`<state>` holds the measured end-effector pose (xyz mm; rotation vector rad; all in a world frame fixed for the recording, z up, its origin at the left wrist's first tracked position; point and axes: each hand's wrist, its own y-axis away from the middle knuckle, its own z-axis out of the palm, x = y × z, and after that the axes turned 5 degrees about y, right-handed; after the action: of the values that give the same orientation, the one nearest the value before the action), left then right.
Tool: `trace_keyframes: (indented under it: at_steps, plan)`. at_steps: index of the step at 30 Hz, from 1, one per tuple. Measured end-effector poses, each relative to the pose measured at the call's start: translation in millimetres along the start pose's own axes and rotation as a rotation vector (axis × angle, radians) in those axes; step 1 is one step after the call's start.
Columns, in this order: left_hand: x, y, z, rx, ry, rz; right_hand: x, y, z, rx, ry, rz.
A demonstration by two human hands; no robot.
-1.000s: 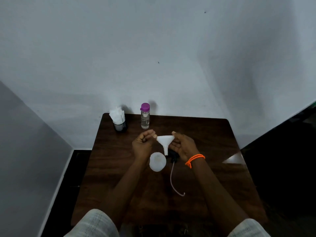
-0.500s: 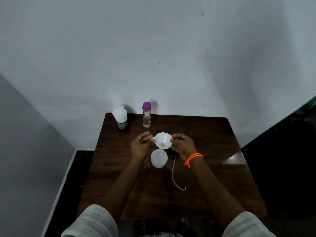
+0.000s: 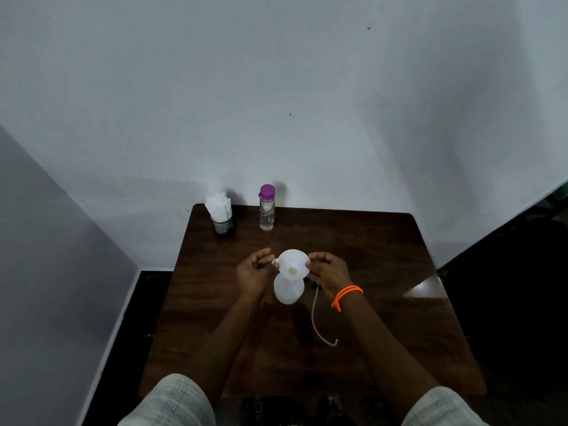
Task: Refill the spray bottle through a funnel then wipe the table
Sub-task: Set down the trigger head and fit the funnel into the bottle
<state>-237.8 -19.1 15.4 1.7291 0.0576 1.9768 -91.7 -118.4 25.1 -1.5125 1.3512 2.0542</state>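
A white funnel (image 3: 292, 263) stands upright in the neck of the white spray bottle (image 3: 288, 290) at the middle of the dark wooden table (image 3: 384, 259). My left hand (image 3: 254, 272) is just left of the funnel, its fingers curled by the small rim tab. My right hand (image 3: 327, 272), with an orange wristband, pinches the funnel's right rim. The spray head with its thin white dip tube (image 3: 316, 321) lies on the table by my right wrist. A clear water bottle with a purple cap (image 3: 266, 209) stands at the table's far edge.
A black mesh cup of white tissues (image 3: 222, 215) stands at the far left corner of the table, against the white wall. The floor drops away dark on both sides of the table.
The funnel, held tilted above the bottle a second ago, now sits upright with its spout in the bottle's neck. Both hands stayed beside it.
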Motion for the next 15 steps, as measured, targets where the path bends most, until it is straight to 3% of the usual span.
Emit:
trace_keyframes:
  at_steps: [15]
  plan:
    - [-19, -8, -4, 0.054, 0.046, -0.065, 9, -10, -6, -0.01, 0.037, 0.036]
